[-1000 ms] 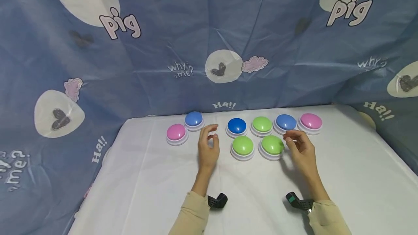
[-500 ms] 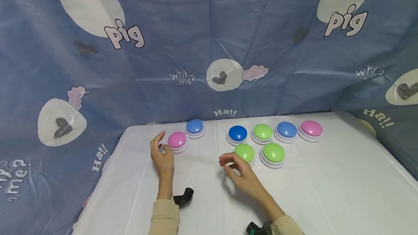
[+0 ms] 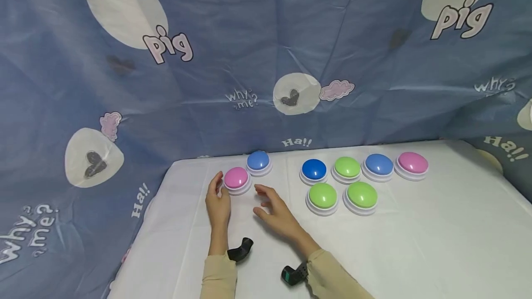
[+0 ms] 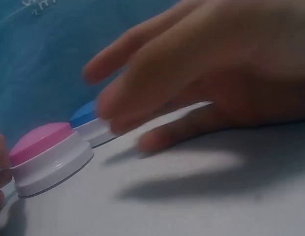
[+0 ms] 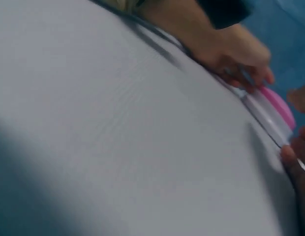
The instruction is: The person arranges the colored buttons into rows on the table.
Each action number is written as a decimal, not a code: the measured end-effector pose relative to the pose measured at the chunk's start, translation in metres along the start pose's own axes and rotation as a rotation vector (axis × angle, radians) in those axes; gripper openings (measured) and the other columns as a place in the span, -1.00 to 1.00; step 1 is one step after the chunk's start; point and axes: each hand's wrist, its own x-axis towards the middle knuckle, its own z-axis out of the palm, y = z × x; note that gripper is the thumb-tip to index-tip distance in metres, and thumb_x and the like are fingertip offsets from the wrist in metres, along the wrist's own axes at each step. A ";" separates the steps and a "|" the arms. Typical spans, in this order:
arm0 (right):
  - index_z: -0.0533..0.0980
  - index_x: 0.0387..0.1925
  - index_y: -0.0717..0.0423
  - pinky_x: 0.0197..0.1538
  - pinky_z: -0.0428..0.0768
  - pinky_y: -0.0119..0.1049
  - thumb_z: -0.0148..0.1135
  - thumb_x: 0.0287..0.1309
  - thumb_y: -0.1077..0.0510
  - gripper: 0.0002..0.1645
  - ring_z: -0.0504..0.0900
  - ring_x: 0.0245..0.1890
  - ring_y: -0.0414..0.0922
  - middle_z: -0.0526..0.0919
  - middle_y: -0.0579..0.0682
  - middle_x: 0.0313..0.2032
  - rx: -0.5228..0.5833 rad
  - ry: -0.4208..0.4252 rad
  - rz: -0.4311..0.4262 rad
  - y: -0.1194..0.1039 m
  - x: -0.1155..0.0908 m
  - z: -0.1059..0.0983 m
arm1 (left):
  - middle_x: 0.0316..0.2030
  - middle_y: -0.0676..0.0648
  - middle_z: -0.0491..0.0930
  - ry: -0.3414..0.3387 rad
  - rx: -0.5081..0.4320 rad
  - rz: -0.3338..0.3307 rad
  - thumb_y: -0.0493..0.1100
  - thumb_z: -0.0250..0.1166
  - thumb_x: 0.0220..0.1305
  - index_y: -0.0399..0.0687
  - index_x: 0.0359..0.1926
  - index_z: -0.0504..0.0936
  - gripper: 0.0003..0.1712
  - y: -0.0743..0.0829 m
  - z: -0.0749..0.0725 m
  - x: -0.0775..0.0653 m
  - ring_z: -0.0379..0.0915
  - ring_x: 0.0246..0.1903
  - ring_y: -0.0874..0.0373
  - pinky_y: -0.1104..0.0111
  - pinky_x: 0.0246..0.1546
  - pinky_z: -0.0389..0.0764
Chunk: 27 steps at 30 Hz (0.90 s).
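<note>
At the left of the table, a pink push button (image 3: 236, 177) on a round white base stands between both hands. My left hand (image 3: 218, 206) is at its left side, fingers slightly bent; in the left wrist view its fingertips (image 4: 1, 164) are right at the white base. My right hand (image 3: 279, 216) is to the right of the same button, thumb and fingers spread apart, with a gap to the base. In the left wrist view the right hand (image 4: 192, 73) is blurred and hovers over the cloth. A light blue button (image 3: 258, 160) stands just behind the pink one.
Farther right, a dark blue button (image 3: 313, 170), a green one (image 3: 347, 167), a light blue one (image 3: 379, 164) and a pink one (image 3: 412, 163) form a back row. Two green buttons (image 3: 323, 195) stand before them. A blue printed curtain (image 3: 208, 128) borders the white tablecloth (image 3: 436, 243).
Both hands have moved left from the middle and right of the table. The left hand is now beside the left pink button, and the right hand has come over from the green ones.
</note>
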 end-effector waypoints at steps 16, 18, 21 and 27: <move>0.13 0.41 0.02 0.33 0.34 0.05 0.17 0.09 0.18 -0.16 0.27 0.35 0.12 0.18 0.19 0.40 -0.509 0.016 -0.021 0.011 0.036 0.025 | 0.31 -0.11 0.35 -0.072 0.108 0.009 -0.36 0.02 0.25 0.01 0.31 0.36 -0.42 0.003 0.002 -0.004 0.20 0.35 -0.04 0.08 0.40 0.16; 0.14 0.40 0.06 0.34 0.34 0.01 0.16 0.07 0.21 -0.16 0.28 0.34 0.14 0.19 0.23 0.38 -0.501 0.012 -0.020 0.012 0.037 0.024 | 0.32 -0.11 0.33 -0.090 0.155 -0.006 -0.35 0.03 0.23 0.02 0.32 0.34 -0.39 0.003 0.002 -0.006 0.19 0.35 -0.06 0.03 0.37 0.20; 0.17 0.39 0.10 0.32 0.37 -0.05 0.17 0.04 0.25 -0.17 0.35 0.28 0.14 0.24 0.24 0.35 -0.504 0.010 -0.020 0.014 0.038 0.023 | 0.33 -0.11 0.33 -0.112 0.236 -0.022 -0.32 0.04 0.22 0.05 0.34 0.31 -0.37 0.003 0.002 -0.009 0.20 0.34 -0.08 -0.06 0.29 0.29; 0.22 0.35 0.15 0.28 0.41 -0.08 0.19 0.02 0.28 -0.20 0.42 0.20 0.12 0.30 0.23 0.32 -0.517 0.024 -0.081 0.015 0.042 0.020 | 0.31 -0.09 0.37 -0.091 0.241 -0.003 -0.32 0.06 0.17 0.07 0.33 0.33 -0.35 0.004 0.003 -0.006 0.22 0.33 -0.07 -0.13 0.23 0.32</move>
